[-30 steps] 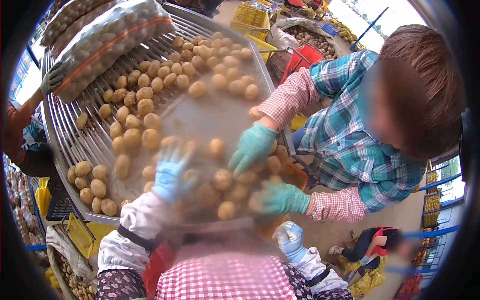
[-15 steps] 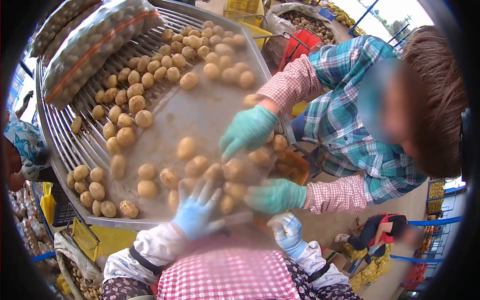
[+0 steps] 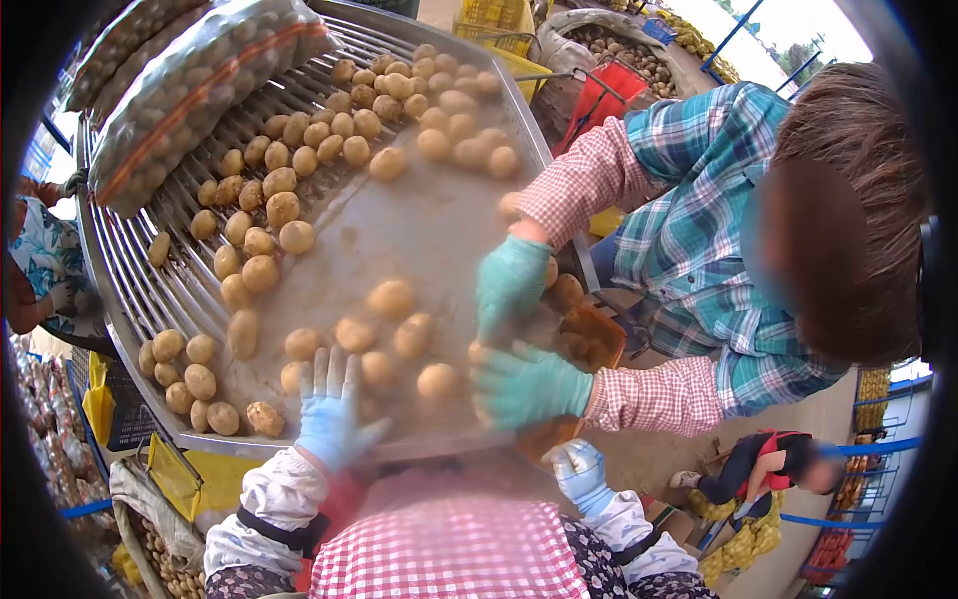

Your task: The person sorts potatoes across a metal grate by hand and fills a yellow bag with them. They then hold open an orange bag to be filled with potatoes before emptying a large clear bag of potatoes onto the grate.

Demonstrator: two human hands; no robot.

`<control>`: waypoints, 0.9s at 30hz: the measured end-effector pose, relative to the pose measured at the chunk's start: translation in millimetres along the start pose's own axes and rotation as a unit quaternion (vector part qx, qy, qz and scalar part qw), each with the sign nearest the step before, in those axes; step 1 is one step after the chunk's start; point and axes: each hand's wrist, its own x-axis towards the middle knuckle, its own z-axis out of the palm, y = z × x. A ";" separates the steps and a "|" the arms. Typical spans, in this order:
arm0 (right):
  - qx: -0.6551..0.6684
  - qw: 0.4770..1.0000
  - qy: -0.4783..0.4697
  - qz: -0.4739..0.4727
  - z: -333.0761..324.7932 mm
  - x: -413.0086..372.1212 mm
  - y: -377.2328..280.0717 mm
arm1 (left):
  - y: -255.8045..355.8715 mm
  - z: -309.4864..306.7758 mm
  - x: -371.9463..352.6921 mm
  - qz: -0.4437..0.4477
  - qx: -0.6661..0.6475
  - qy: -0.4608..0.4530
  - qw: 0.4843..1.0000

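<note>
My left hand (image 3: pixel 332 414), in a pale blue glove, is spread with its fingers apart over the near edge of the metal table (image 3: pixel 389 240). Its fingertips are beside potatoes (image 3: pixel 355 334) and hold nothing. To the right, past the table's near edge, my right hand (image 3: pixel 579 474) is closed with its fingers curled; whatever it may hold is hidden. A co-worker's green-gloved hands (image 3: pixel 534 384) are at the table's right edge, close to potatoes above an orange container (image 3: pixel 591 339). More potatoes lie in rows on the slatted part.
Filled mesh sacks (image 3: pixel 200 95) lie at the table's far left. The co-worker in a plaid shirt (image 3: pixel 689 220) leans in from the right. Another person (image 3: pixel 50 265) stands at the left edge. Yellow crates (image 3: pixel 489 22) and an open sack of potatoes (image 3: pixel 609 45) are behind the table.
My left hand has moved left, away from the middle potatoes. The co-worker's hands have come closer together at the right edge, and several potatoes near them have shifted. My right hand looks almost the same.
</note>
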 end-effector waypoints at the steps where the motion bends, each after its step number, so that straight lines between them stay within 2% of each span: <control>1: 0.014 1.000 0.003 0.001 0.1 2.8 -1.5 | 4.4 7.9 6.0 0.018 -0.015 0.021 0.999; 3: 0.038 0.999 0.007 0.009 -0.3 7.3 -9.5 | 19.1 17.2 17.7 0.037 -0.041 0.057 0.997; 6: 0.022 0.999 0.033 0.003 6.6 6.5 0.1 | 46.7 6.5 45.1 0.119 -0.071 0.039 0.990; 7: 0.017 0.999 0.034 -0.004 1.5 9.3 -3.8 | 49.7 10.6 49.1 0.168 -0.145 0.029 0.975; 10: 0.021 0.995 0.094 0.022 -13.2 20.3 -12.4 | 55.7 0.9 46.2 0.182 -0.119 0.078 0.973; 12: -0.007 0.985 0.174 -0.010 -27.7 46.3 -23.0 | 52.8 -8.9 40.2 0.101 -0.081 0.110 0.985; 14: -0.003 0.969 0.246 -0.015 -36.7 71.4 -23.8 | 42.1 0.2 34.2 0.040 -0.141 0.139 0.979; 15: 0.141 0.951 0.255 0.103 -36.1 74.3 -19.8 | 38.6 -0.8 29.5 0.026 -0.147 0.149 0.977; 16: 0.280 0.900 0.256 0.216 -32.7 74.8 -12.2 | 36.2 -1.3 25.6 0.018 -0.131 0.155 0.979; 19: 0.182 0.924 0.106 0.318 -25.3 71.5 34.0 | 31.2 -1.7 12.4 -0.011 -0.082 0.174 0.981; 20: 0.044 0.959 0.076 0.269 -11.6 68.2 57.6 | 29.0 -1.5 8.4 -0.020 -0.084 0.172 0.981; 22: -0.181 0.957 0.042 0.225 8.5 74.5 74.2 | 23.7 0.7 0.9 -0.039 -0.085 0.168 0.981; 24: -0.230 0.947 0.099 0.200 28.0 94.1 87.4 | 20.2 4.5 -3.3 -0.048 -0.077 0.173 0.981; 27: -0.240 0.936 0.079 0.246 39.3 132.8 114.1 | 20.1 9.5 -11.1 -0.054 -0.050 0.175 0.982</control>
